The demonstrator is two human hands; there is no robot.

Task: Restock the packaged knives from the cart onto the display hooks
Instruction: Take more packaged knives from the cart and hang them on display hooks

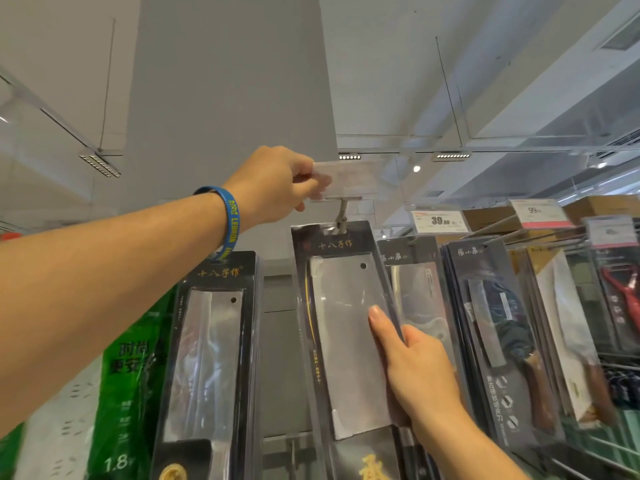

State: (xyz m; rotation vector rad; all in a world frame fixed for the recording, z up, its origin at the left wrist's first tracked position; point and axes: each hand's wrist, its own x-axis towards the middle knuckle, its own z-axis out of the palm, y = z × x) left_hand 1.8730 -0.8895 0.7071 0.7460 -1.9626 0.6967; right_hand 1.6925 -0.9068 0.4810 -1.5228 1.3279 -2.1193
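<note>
Just one head cam here, tilted up and close to the hanging knife packs [346, 323], ceiling [398, 81] filling the frame's upper half.

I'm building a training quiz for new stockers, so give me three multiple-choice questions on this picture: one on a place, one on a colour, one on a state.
1. Where is the left hand? A. on the clear label holder above the hook. B. on a green bag. C. hanging down.
2. What colour is the wristband? A. red. B. blue. C. white.
3. How is the packaged knife in the right hand? A. lying flat. B. upright, its top at the hook. C. folded in half.
Answers: 1 A, its fingers pinch the holder. 2 B, the band is blue with yellow letters. 3 B, it is held upright under the hook.
</note>
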